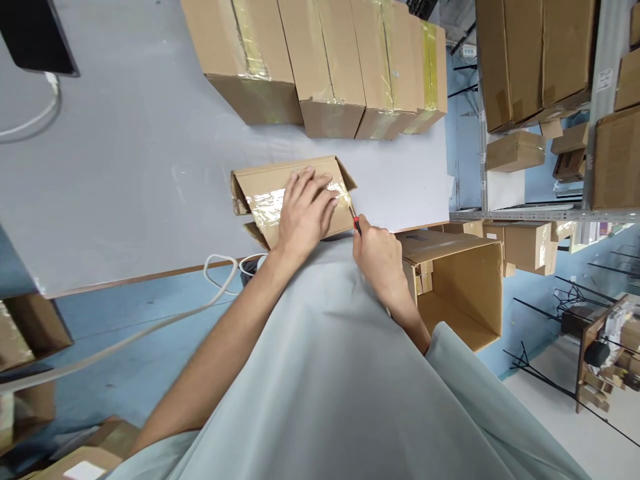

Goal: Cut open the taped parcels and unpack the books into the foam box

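Note:
A small cardboard box (270, 177) lies on the table close to my body, with a wide strip of clear tape (267, 207) across its top. Flaps stick out at both its ends. My left hand (306, 207) rests flat on the taped top, fingers stretched out and slightly apart. At the box's right end, my right hand (377, 253) is closed around a tool with a red and black handle (357, 225). The tool's thin tip reaches the edge of the box by the tape; most of the handle is hidden in my fist.
Several taped cartons (330, 60) stand in a row along the table's (125, 167) far side. A dark device (37, 33) with a white cable lies at upper left. Right of me stands a large open carton (463, 287). Metal shelving (540, 215) with boxes rises beyond.

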`<state>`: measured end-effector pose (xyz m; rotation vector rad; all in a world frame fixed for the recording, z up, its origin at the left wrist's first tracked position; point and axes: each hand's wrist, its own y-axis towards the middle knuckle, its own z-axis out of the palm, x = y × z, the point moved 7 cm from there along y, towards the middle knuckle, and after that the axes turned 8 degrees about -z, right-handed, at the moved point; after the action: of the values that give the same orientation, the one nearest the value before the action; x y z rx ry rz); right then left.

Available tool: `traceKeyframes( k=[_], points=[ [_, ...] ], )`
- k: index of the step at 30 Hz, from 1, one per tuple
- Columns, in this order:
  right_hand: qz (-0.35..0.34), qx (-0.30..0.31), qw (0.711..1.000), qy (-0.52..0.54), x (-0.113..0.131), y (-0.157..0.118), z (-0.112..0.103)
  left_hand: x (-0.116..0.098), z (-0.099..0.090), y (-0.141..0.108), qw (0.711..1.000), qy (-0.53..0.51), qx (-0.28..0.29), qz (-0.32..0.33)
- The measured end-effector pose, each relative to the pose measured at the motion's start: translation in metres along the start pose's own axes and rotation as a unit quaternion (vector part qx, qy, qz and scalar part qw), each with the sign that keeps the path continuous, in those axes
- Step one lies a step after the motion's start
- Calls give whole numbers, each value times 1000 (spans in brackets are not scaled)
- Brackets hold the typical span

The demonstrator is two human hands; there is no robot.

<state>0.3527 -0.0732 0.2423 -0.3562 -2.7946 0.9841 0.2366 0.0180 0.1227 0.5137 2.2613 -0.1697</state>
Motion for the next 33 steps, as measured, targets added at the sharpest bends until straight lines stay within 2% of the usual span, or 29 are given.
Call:
traceKeyframes(
  k=[3, 6, 14, 20, 27, 33],
  points=[
    [-5, -1, 1000, -2, 5, -14, -10, 0, 0, -1, 1000, -2, 0, -6],
    [-2, -16, 1000, 0, 9, -15, -16, -1, 0, -1, 1000, -9, 3, -12],
    [22, -44, 999, -4, 5, 18, 0, -2, -1, -3, 999, -38, 15, -10],
    [28, -43, 999, -15, 12, 15, 4, 1, 1, -1, 998, -51, 30, -7],
    [48, -59, 997, -34, 15, 14, 8, 0, 1, 0, 998, -68, 7, 0],
    [56, -44, 997, -43, 14, 13, 3, -2, 1, 0, 996, -84, 10, -9]
  ],
)
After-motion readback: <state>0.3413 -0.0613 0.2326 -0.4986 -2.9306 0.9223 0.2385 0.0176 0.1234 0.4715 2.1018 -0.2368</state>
